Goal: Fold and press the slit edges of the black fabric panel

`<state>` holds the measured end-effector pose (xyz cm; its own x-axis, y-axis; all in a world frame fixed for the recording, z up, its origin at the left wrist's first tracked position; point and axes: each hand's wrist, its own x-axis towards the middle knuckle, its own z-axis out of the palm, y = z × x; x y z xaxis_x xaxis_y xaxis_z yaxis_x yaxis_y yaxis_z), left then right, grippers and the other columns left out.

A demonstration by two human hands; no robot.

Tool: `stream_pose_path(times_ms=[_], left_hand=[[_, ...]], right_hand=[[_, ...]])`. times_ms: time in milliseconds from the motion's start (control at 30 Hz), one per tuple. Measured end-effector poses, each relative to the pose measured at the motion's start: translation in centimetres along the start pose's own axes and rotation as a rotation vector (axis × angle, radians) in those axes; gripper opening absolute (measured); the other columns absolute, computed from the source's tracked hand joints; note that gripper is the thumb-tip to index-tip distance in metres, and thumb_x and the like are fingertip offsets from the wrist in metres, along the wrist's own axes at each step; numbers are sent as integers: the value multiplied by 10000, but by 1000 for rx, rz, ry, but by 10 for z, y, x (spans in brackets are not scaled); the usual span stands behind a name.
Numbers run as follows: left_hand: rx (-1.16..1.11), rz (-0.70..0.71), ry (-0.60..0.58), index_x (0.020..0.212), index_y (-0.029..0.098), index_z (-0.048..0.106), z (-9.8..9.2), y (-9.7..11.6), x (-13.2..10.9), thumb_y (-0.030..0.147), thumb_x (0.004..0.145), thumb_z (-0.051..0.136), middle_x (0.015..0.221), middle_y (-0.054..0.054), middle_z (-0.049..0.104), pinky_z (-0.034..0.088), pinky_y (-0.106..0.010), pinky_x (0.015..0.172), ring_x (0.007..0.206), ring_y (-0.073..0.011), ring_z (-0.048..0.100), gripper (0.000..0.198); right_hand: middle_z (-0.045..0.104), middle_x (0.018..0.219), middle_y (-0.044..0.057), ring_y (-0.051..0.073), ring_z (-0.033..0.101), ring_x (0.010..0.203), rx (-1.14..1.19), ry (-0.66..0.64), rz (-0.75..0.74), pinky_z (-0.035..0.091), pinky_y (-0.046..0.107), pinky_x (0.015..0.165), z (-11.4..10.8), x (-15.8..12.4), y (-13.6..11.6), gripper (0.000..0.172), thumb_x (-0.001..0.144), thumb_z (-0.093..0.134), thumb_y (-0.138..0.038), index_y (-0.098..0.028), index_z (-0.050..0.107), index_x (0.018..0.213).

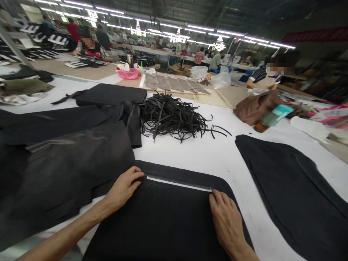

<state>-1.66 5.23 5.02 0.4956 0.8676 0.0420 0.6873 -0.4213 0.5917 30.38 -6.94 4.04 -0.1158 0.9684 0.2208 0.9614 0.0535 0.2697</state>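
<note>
A large black panel (174,221) with a rounded far corner lies in front of me on the white table. Across it, near its far edge, runs a narrow white strip (179,183). At the strip's left end, my left hand (123,186) has thumb and fingers pinched together. My right hand (227,219) rests on the panel, fingers bent and close together, tips at the strip's right end. What lies under those fingertips is hidden.
Beyond the panel sits a tangled heap of black strips (171,116). Dark sheets (78,159) spread over the left side; stacked black panels (293,185) lie on the right. Farther off are a pink basket (128,73), a bottle with a turquoise top (273,117) and a person in stripes (261,75).
</note>
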Motion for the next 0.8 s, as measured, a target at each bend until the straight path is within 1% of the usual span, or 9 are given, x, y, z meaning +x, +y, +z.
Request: stream_pose_path(times_ms=[67, 100, 200, 300, 367, 433, 533, 667, 800], left_hand=[[-100, -72, 44, 912, 193, 605, -5, 3, 3, 144, 800, 431, 974, -28, 557, 447, -275, 808, 864, -150, 549, 212], [-114, -74, 65, 895, 190, 603, -7, 5, 4, 144, 806, 428, 960, -27, 559, 440, -273, 810, 864, -150, 545, 202], [-76, 35, 55, 902, 188, 608, -8, 11, 10, 125, 832, 400, 957, -31, 569, 420, -272, 820, 896, -153, 527, 229], [24, 174, -41, 922, 197, 616, -3, 13, 19, 94, 840, 375, 944, -31, 572, 422, -261, 786, 885, -153, 508, 275], [96, 235, -80, 907, 198, 623, 1, 10, 24, 77, 830, 375, 918, -31, 566, 425, -256, 761, 860, -153, 499, 286], [133, 258, -82, 893, 196, 626, 5, 5, 27, 68, 819, 387, 904, -32, 556, 427, -254, 746, 843, -153, 491, 281], [138, 242, -49, 888, 183, 623, 9, -2, 27, 52, 812, 384, 905, -37, 545, 426, -252, 743, 842, -153, 478, 282], [144, 239, -21, 881, 169, 619, 10, -6, 26, 62, 835, 376, 896, -42, 545, 422, -252, 741, 840, -154, 467, 269], [159, 291, -40, 883, 177, 610, 10, -8, 27, 103, 856, 409, 917, -39, 550, 415, -257, 763, 856, -153, 467, 215]], right_hand=[[594, 980, 109, 263, 519, 861, 3, -33, 49, 436, 397, 723, -11, 8, -5, 230, 747, 478, 19, -151, 620, 807], [590, 972, 103, 259, 513, 846, 28, -33, 63, 424, 396, 714, -16, 13, -10, 230, 750, 479, 17, -161, 617, 797], [573, 956, 72, 228, 496, 825, 219, 6, 26, 399, 367, 704, -29, 36, -37, 237, 775, 489, -9, -188, 606, 878], [562, 938, 48, 204, 485, 819, 415, 17, -74, 383, 343, 710, -33, 64, -71, 182, 817, 511, -84, -205, 588, 928], [561, 920, 38, 195, 483, 814, 454, 7, -135, 373, 332, 708, -31, 82, -91, 151, 832, 513, -107, -207, 583, 921], [560, 908, 32, 189, 482, 808, 440, 6, -182, 364, 324, 701, -25, 97, -105, 119, 839, 516, -122, -206, 581, 892], [558, 882, 28, 186, 478, 796, 385, 20, -250, 354, 317, 687, -12, 108, -117, 87, 832, 535, -129, -202, 577, 854], [546, 829, 41, 197, 460, 755, 265, 55, -392, 347, 329, 664, -1, 110, -121, 103, 805, 543, -97, -176, 578, 862], [537, 799, 55, 203, 455, 730, 182, 77, -479, 345, 337, 649, -3, 112, -122, 133, 794, 513, -63, -152, 582, 866]])
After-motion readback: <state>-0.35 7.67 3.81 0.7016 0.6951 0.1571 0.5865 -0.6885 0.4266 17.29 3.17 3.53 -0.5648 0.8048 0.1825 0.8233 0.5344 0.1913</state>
